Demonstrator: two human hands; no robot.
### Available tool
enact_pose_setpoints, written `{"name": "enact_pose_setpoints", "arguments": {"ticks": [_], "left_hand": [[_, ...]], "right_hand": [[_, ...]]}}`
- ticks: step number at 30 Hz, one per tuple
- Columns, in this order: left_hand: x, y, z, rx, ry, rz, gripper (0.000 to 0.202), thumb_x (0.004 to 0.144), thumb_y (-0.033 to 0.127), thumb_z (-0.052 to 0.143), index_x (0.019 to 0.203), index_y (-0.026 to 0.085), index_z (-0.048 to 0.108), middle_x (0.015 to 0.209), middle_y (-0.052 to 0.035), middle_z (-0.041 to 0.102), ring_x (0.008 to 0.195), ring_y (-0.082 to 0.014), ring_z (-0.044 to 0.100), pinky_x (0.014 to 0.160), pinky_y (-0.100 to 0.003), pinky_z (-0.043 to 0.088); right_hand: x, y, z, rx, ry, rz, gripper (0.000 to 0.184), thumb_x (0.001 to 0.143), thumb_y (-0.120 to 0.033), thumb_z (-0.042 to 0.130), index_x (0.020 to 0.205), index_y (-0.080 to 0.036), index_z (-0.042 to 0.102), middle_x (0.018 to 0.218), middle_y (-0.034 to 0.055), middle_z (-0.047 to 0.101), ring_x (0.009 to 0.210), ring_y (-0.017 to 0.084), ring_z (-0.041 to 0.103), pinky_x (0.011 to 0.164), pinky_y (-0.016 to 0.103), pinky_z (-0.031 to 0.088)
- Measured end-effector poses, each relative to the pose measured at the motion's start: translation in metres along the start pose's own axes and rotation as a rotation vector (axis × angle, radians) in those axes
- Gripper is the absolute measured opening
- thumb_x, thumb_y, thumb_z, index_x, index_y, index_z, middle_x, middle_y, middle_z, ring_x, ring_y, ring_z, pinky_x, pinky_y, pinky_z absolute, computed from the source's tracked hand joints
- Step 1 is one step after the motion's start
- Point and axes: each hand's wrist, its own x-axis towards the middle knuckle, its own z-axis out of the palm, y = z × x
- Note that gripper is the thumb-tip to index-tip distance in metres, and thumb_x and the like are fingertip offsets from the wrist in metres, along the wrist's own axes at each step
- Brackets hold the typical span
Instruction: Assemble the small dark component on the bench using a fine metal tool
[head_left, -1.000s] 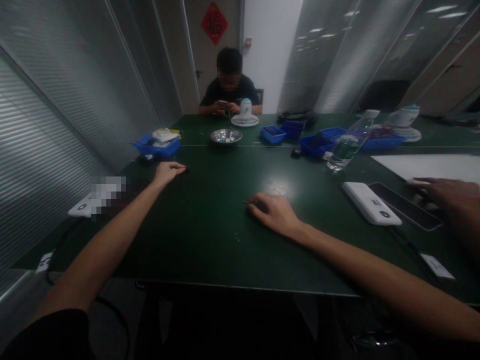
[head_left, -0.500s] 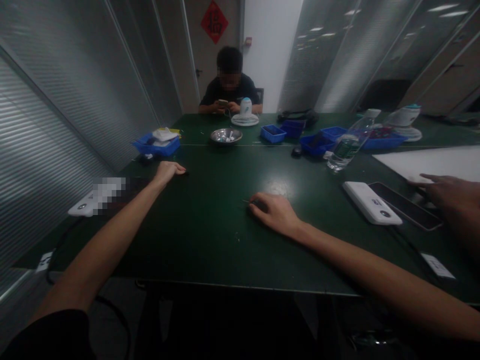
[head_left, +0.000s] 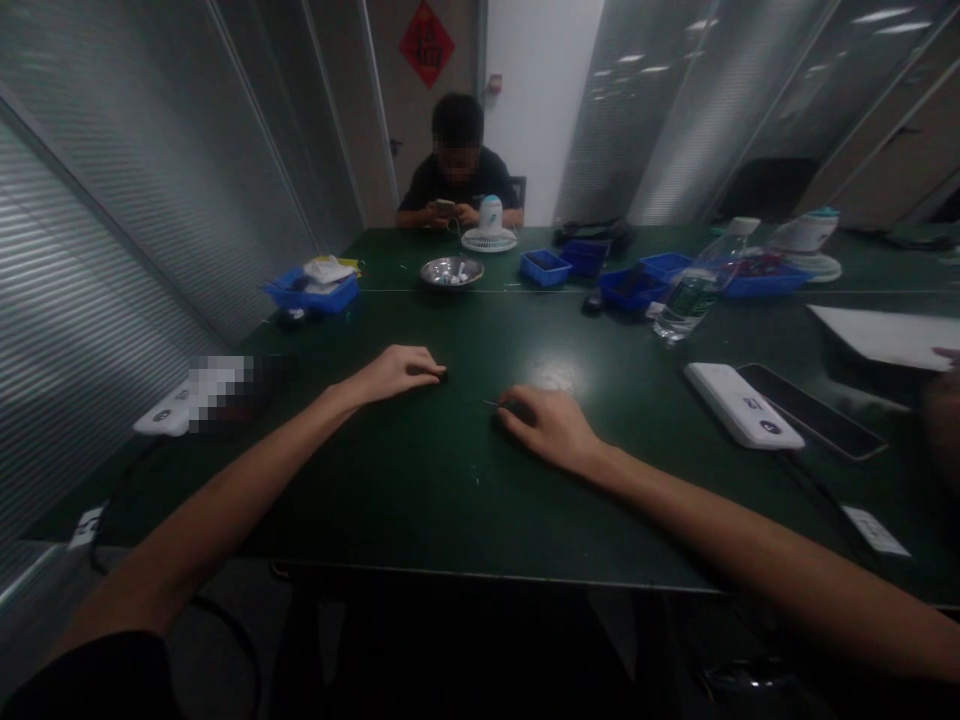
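Observation:
My left hand (head_left: 401, 372) is over the left-centre of the green table (head_left: 420, 490), thumb and fingers pinched together. At its fingertips shows a small dark piece (head_left: 444, 374), too small to name. My right hand (head_left: 551, 428) rests on the table to the right, its fingers closed round a thin tool. Only the slim metal tip (head_left: 491, 403) sticks out to the left, toward my left hand; the rest is hidden by the fingers. The two hands are a short gap apart.
A steel bowl (head_left: 452, 286) with small pieces stands farther back. Blue trays (head_left: 341, 296) (head_left: 546, 272) lie left and right of it. At right are a water bottle (head_left: 684, 305), a white power bank (head_left: 742, 405) and a phone (head_left: 814, 410). Another person (head_left: 457, 170) sits opposite, behind a small fan (head_left: 490, 225).
My left hand has moved right and slightly nearer, from beside the left blue tray toward my right hand, which stays put. At far right, a co-worker's hand has drawn back and the white board has shifted.

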Motion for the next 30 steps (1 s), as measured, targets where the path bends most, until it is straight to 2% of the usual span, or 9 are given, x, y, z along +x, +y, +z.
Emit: {"name": "enact_pose_setpoints", "arguments": {"ticks": [2, 4, 8, 13, 22, 30], "left_hand": [[0.003, 0.02, 0.016, -0.023, -0.082, 0.133, 0.023, 0.092, 0.029, 0.07, 0.113, 0.026, 0.079, 0.114, -0.0082, 0.073, 0.104, -0.0223, 0.068, 0.092, -0.037, 0.052], [0.004, 0.035, 0.031, -0.05, -0.117, 0.215, 0.024, 0.095, 0.028, 0.068, 0.116, 0.025, 0.078, 0.112, -0.0085, 0.072, 0.102, -0.021, 0.068, 0.09, -0.035, 0.052], [0.003, 0.048, 0.046, -0.083, -0.114, 0.199, 0.027, 0.094, 0.027, 0.069, 0.121, 0.023, 0.075, 0.103, -0.0072, 0.071, 0.091, -0.0182, 0.066, 0.078, -0.03, 0.049], [0.003, 0.048, 0.045, -0.105, -0.118, 0.137, 0.031, 0.093, 0.026, 0.07, 0.123, 0.023, 0.073, 0.103, -0.0068, 0.071, 0.085, -0.0171, 0.063, 0.073, -0.028, 0.047], [0.003, 0.048, 0.046, -0.097, -0.124, 0.164, 0.022, 0.095, 0.023, 0.067, 0.116, 0.02, 0.074, 0.102, -0.0076, 0.07, 0.089, -0.018, 0.063, 0.076, -0.03, 0.046], [0.003, 0.049, 0.048, -0.094, -0.122, 0.145, 0.021, 0.095, 0.024, 0.067, 0.114, 0.018, 0.074, 0.1, -0.0066, 0.068, 0.087, -0.0171, 0.061, 0.076, -0.029, 0.045]], "right_hand": [[0.0, 0.0, 0.001, -0.005, 0.01, -0.01, 0.025, 0.1, -0.037, 0.055, 0.115, -0.021, 0.068, 0.105, 0.0066, 0.073, 0.08, 0.018, 0.064, 0.069, 0.03, 0.045], [-0.001, 0.001, 0.001, -0.008, 0.021, -0.028, 0.024, 0.1, -0.036, 0.055, 0.114, -0.021, 0.068, 0.103, 0.0062, 0.072, 0.08, 0.018, 0.063, 0.069, 0.03, 0.044], [-0.001, 0.0, 0.001, -0.011, 0.013, -0.037, 0.022, 0.098, -0.034, 0.057, 0.112, -0.021, 0.069, 0.099, 0.0051, 0.072, 0.076, 0.017, 0.061, 0.064, 0.028, 0.041], [-0.001, -0.001, -0.001, -0.003, 0.001, -0.027, 0.022, 0.097, -0.033, 0.057, 0.11, -0.021, 0.07, 0.095, 0.0045, 0.071, 0.074, 0.016, 0.06, 0.063, 0.028, 0.039], [-0.001, -0.003, -0.002, 0.004, -0.017, -0.03, 0.02, 0.095, -0.032, 0.058, 0.106, -0.02, 0.07, 0.092, 0.0042, 0.071, 0.072, 0.016, 0.06, 0.064, 0.027, 0.04], [-0.002, 0.0, 0.001, -0.036, -0.05, -0.09, 0.023, 0.099, -0.032, 0.055, 0.113, -0.02, 0.068, 0.096, 0.0047, 0.07, 0.073, 0.015, 0.059, 0.066, 0.027, 0.04]]}}
